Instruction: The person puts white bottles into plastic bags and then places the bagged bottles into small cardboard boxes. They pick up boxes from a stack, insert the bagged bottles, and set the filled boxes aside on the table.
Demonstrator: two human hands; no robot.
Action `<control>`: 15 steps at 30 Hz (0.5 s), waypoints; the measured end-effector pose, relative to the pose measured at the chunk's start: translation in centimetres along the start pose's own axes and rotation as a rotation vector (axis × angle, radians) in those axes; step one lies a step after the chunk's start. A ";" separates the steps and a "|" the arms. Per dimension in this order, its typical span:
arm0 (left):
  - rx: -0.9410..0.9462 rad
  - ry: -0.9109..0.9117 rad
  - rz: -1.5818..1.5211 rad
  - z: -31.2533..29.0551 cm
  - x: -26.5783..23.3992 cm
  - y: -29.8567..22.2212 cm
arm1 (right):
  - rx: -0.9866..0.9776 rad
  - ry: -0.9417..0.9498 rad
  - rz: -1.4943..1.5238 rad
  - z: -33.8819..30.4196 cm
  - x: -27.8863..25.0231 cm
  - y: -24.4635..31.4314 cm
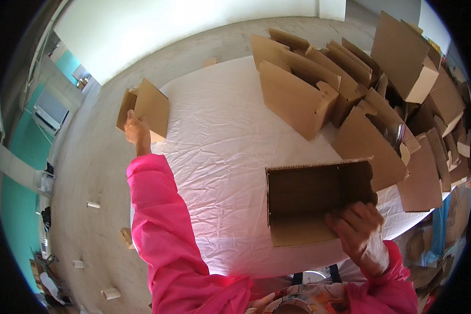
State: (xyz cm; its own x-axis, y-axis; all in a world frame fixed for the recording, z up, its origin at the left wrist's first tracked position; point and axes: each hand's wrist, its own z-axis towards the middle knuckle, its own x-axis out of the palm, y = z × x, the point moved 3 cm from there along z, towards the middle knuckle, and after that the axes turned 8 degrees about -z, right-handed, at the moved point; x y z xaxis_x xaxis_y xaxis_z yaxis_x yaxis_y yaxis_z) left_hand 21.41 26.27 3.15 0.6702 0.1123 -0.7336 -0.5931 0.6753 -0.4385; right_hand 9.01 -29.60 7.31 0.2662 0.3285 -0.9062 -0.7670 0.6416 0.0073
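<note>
My left arm reaches far out to the left edge of the white-covered table [214,136]. There my left hand [137,131] grips a small brown cardboard box [154,111] by its near side, fingers closed on the wall. Close to me, a larger cardboard box [302,234] lies with its open side facing up, showing a dark inside with nothing in it. My right hand [357,230] is closed over its near right corner, with the fingertips hooked inside the wall.
A crowded heap of folded and half-open cardboard boxes [293,99] covers the table's right side. Several short pale tubes [110,293] lie on the concrete floor to the left. A blue plastic sheet [438,233] hangs by the right edge, and a white wall [193,31] stands beyond.
</note>
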 end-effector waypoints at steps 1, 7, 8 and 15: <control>0.050 -0.059 -0.053 -0.5 -0.3 0.0 | 0.018 -0.006 0.000 0.1 0.2 -0.1; 0.368 -0.146 -0.428 -6.3 -5.0 -1.6 | 0.098 -0.137 -0.046 0.0 -0.5 -2.3; 0.396 -0.128 -0.551 -8.4 -6.4 -1.4 | 0.115 -0.151 -0.083 -0.3 -0.9 -2.7; 0.358 0.295 -0.773 -27.6 -18.0 -4.6 | 0.130 -0.130 -0.077 -4.4 -3.7 -3.6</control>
State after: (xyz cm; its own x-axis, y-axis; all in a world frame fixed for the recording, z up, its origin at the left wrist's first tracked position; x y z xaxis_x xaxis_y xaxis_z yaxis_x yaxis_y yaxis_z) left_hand -0.28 1.02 4.03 0.6535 -0.6259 -0.4258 0.1832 0.6765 -0.7133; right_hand 8.23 -36.22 8.77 0.4010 0.3563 -0.8440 -0.6615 0.7499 0.0023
